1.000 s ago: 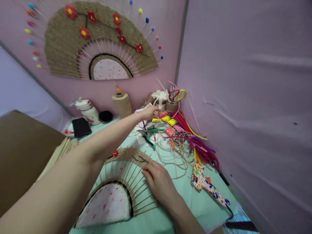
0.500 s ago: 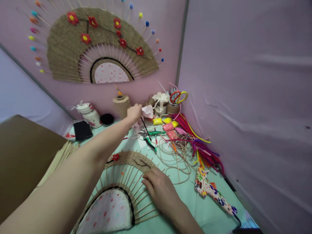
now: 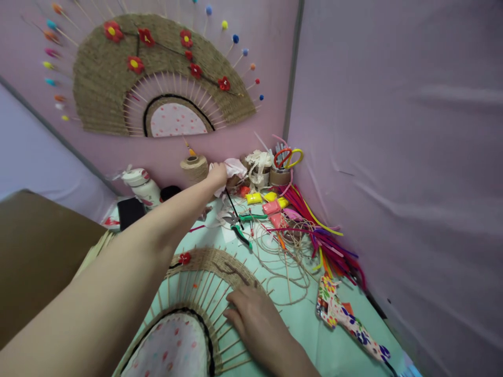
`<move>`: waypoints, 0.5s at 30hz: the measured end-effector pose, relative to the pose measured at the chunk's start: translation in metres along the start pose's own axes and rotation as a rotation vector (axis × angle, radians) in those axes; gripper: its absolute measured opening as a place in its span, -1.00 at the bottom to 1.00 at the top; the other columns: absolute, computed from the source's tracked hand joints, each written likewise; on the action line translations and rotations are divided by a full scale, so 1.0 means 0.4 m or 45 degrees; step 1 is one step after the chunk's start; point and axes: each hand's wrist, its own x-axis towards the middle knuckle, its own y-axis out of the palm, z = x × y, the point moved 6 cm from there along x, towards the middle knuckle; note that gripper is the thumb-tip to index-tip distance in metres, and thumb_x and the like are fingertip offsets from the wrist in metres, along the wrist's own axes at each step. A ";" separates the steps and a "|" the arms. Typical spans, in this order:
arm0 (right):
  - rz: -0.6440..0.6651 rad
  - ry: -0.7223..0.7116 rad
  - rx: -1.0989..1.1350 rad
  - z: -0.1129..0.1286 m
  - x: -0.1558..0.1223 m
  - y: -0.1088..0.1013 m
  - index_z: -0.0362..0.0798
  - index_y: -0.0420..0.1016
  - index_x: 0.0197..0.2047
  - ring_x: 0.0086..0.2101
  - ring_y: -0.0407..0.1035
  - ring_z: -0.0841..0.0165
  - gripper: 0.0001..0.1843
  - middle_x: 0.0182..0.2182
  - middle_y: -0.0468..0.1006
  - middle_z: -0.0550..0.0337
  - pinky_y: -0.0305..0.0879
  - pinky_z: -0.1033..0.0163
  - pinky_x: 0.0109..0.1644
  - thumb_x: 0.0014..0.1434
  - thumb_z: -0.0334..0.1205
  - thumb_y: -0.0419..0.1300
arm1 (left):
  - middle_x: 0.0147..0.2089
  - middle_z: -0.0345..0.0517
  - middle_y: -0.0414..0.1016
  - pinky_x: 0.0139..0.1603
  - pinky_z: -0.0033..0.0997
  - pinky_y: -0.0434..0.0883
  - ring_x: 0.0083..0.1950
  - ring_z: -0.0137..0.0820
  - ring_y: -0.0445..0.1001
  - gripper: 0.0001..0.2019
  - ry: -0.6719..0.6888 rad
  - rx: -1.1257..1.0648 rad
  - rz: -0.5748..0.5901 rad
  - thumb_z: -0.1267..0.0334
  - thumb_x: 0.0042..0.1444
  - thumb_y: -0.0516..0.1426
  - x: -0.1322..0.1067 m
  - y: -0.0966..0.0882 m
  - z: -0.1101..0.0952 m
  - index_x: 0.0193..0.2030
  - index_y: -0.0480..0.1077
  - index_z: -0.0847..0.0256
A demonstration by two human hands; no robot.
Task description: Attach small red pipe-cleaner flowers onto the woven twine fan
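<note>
Stretched far across the table, my left hand (image 3: 218,175) is closed on a crumpled pale pink cloth (image 3: 234,167) near the wall. Part of that cloth is hidden behind my fingers. My right hand (image 3: 257,319) rests over the right side of a woven fan (image 3: 214,256), fingers loosely bent on its band and thin ribs. The fan carries a red flower (image 3: 184,258), a dark twig-like line and a spotted white centre (image 3: 168,348). Just below my left hand lie green-handled pliers (image 3: 240,230) and a thin black stick (image 3: 231,201).
A twine spool (image 3: 194,168), a white bottle (image 3: 141,186) and a holder with scissors (image 3: 288,157) stand along the wall. Pipe cleaners (image 3: 334,251), tangled twine (image 3: 291,262) and a flowered glue gun (image 3: 349,319) lie to the right. A finished fan (image 3: 102,78) hangs above.
My left hand has shifted slightly left, and the pink cloth now spreads farther back beside it. My right hand stays on the fan. The view has tilted slightly.
</note>
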 end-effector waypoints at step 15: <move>0.016 -0.006 -0.015 -0.004 -0.006 0.013 0.00 0.49 -0.23 -0.21 0.45 0.26 -0.91 -0.26 0.56 0.19 0.28 0.19 -0.14 0.22 -0.18 0.24 | 0.07 0.16 0.44 0.02 -0.35 0.41 0.05 -0.23 0.51 -0.59 0.546 0.154 0.268 0.43 0.13 0.08 -0.032 0.200 -0.162 0.16 0.26 0.27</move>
